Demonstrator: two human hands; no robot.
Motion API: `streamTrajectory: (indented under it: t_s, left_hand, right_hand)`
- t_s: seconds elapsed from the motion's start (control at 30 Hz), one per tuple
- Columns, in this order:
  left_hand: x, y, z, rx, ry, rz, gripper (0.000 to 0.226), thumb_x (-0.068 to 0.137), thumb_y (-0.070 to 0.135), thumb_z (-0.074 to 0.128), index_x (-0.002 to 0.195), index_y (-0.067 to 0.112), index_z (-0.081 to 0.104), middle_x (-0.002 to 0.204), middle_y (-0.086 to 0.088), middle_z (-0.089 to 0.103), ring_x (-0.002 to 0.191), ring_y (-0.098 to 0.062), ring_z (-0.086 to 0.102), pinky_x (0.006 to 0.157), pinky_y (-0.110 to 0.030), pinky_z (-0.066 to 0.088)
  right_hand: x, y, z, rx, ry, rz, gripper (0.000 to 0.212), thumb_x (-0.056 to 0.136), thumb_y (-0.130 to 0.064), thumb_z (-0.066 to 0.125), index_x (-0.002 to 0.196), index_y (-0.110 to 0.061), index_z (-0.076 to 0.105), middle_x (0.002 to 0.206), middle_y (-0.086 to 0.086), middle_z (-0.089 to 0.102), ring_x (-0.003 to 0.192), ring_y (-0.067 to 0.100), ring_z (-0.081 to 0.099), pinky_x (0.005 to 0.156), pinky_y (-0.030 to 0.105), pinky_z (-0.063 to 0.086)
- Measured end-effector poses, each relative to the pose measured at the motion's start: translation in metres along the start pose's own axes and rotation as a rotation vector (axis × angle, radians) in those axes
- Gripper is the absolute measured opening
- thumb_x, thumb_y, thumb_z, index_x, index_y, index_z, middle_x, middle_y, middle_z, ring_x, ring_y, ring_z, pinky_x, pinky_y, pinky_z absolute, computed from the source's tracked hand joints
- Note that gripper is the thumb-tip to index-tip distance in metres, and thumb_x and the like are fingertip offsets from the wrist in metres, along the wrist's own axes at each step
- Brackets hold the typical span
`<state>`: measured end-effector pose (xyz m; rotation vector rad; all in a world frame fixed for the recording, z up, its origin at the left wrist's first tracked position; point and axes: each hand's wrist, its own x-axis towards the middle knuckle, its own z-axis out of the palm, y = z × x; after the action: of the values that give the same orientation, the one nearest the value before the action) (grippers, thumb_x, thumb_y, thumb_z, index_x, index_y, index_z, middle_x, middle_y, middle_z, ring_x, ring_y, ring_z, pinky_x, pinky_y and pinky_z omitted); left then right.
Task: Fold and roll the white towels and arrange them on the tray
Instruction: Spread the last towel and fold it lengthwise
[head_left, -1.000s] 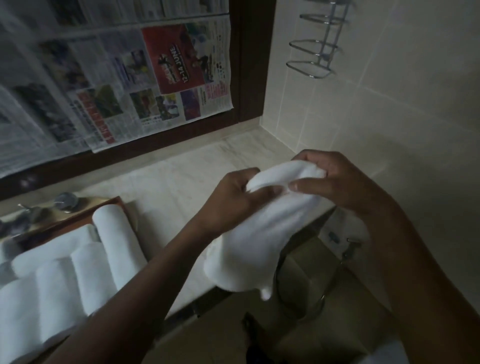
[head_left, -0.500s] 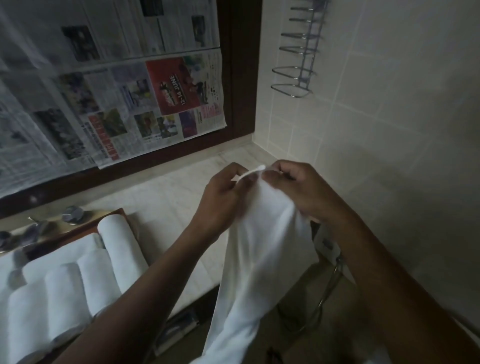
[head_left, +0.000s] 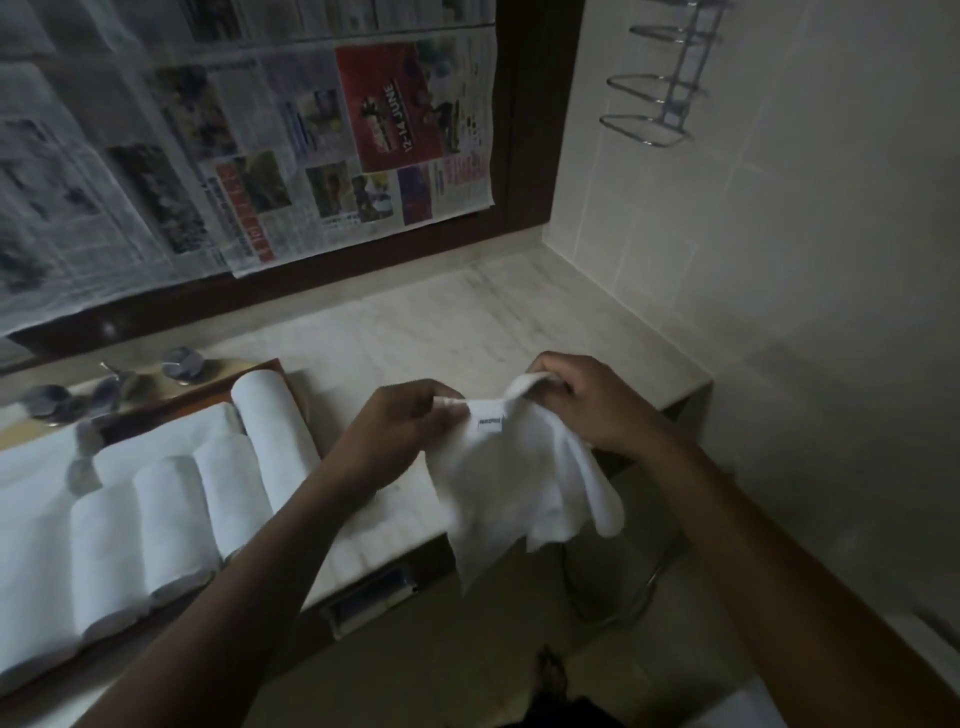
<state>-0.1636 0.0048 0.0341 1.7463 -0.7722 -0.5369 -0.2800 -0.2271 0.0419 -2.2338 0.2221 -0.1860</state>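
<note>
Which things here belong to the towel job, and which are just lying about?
In the job: limp white cloth towel, pinched by left hand and right hand; rolled white towels; brown wooden tray.
Lying about: newspaper sheets; chrome wire rack; metal tap knobs.

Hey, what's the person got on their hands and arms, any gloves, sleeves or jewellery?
Both are bare. The left hand and right hand wear no gloves, and no ring, watch or bracelet shows. The left forearm and right forearm show no sleeves as far up as the picture reaches. The light is dim, so a thin band could go unseen.
</note>
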Motion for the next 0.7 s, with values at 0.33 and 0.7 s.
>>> streamTrajectory:
  t_s: [0.33, 0.7]
  left_hand:
    - [-0.029, -0.086, -0.015, -0.042, 0.310, -0.174, 0.021, 0.107, 0.024, 0.054, 0.097, 0.009, 0.065, 0.090, -0.012, 0.068, 0.083, -0.029, 0.067, 0.071, -0.046, 0.056]
    - [-0.049, -0.142, 0.003, -0.062, 0.003, -0.488, 0.016, 0.095, 0.016, 0.072, 0.102, 0.001, 0.072, 0.086, -0.020, 0.074, 0.077, -0.024, 0.072, 0.068, -0.037, 0.060]
  right_hand:
    - [-0.016, 0.097, 0.012, -0.527, -0.544, 0.313, 0.038, 0.081, -0.064, 0.075, 0.076, -0.029, 0.061, 0.073, -0.013, 0.061, 0.067, -0.001, 0.057, 0.056, 0.022, 0.038]
    - [0.011, 0.177, -0.042, -0.297, -0.705, 0.381, 0.041, 0.073, -0.061, 0.085, 0.075, -0.022, 0.072, 0.062, -0.013, 0.058, 0.055, 0.003, 0.053, 0.051, 0.017, 0.035]
